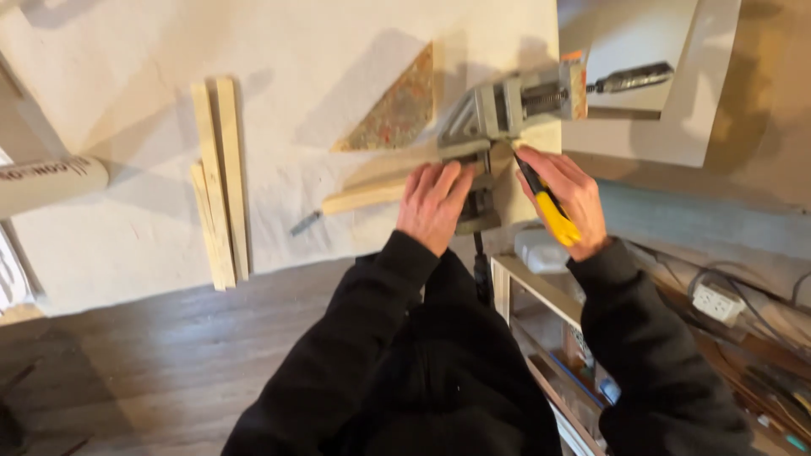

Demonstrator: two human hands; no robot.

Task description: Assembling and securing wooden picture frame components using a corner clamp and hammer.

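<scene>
On the pale counter [321, 76], a grey corner clamp [494, 114] pins a wooden strip [367, 194] near loose slats [220, 177]. The left hand [432, 205] presses flat on the strip, grip apart; the right hand [568, 196] is clamped around a yellow-handled tool [551, 211] at the clamp.

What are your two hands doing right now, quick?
Left hand: open, pressed flat on the wooden strip beside the corner clamp.
Right hand: closed around a yellow-handled tool, tip at the clamp.
</scene>
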